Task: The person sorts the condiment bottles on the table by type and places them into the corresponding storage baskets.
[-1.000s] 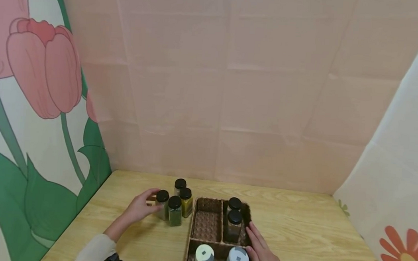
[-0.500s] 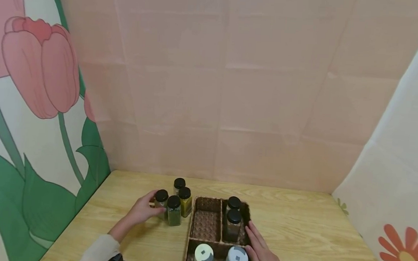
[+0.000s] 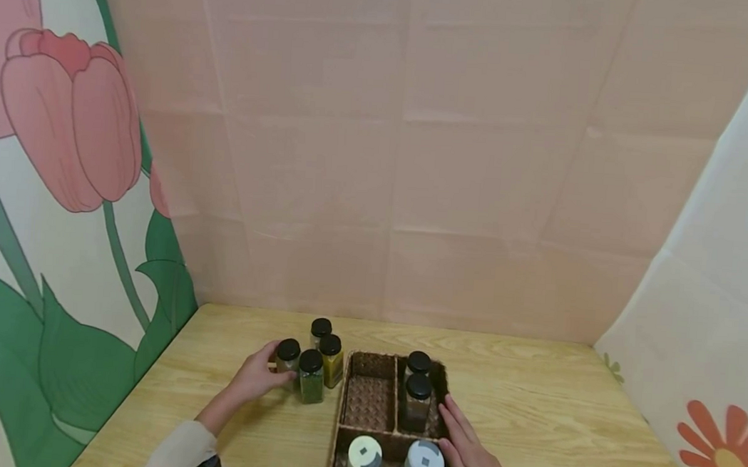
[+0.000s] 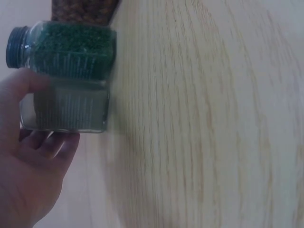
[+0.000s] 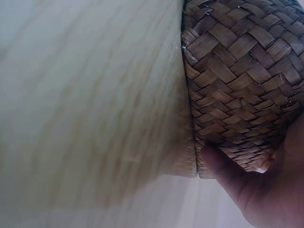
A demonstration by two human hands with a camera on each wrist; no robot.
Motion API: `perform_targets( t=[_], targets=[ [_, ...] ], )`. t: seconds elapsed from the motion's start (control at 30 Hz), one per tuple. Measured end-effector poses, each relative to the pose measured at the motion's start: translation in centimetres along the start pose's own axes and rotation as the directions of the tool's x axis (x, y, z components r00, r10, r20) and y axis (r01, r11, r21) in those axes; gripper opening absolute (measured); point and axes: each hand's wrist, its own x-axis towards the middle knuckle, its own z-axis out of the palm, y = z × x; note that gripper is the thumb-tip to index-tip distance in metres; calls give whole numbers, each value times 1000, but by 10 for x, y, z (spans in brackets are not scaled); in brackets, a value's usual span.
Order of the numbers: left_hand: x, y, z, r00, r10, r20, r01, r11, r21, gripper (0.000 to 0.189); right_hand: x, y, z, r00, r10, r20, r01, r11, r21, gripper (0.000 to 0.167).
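- The left hand had its fingers clamped around a clear, square spice jar, black-lidded and grey-brown inside, upright at the left of a cluster on the wooden counter.
- A jar of green flakes stood just beside it, between it and the woven basket; a rear jar and a yellow-filled jar stood beyond.
- The brown, divided basket held two dark jars and two pale-capped bottles.
- The right hand rested against its right wall, fingers straight and apart.

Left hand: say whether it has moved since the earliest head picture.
Yes: against the wicker basket, the left hand has shifted slightly rightward, nearer it.
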Motion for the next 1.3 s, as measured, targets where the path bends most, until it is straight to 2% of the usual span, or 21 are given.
perform_targets(
  t=[0.17, 0.33, 0.57, 0.83, 1.13, 1.3],
  targets=[
    [-1, 0, 3, 1000, 12, -29, -13, 999, -34, 59, -1, 0, 1, 1000, -3, -6, 3, 1000, -9, 61],
    [-2, -3, 6, 998, 30, -48, -32, 999, -38, 61, -1, 1, 2, 1000, -8, -11, 8, 1000, -11, 62],
    [-2, -1, 7, 997, 20, -77, -23, 999, -36, 61, -2, -1, 1, 1000, 11, -5, -11, 1000, -11, 62],
    [-2, 0, 6, 997, 11, -80, -11, 1000, -1, 59, -1, -4, -1, 1000, 19, 4, -19, 1000, -7, 63],
    [-2, 3, 2, 991, 54, -124, -55, 998, -4, 43, -3, -5, -2, 1000, 3, -9, -4, 1000, -17, 62],
    [-2, 6, -4, 988, 57, -146, -55, 998, 18, 45, -2, -3, -1, 1000, 6, -7, -6, 1000, -17, 62]
  ],
)
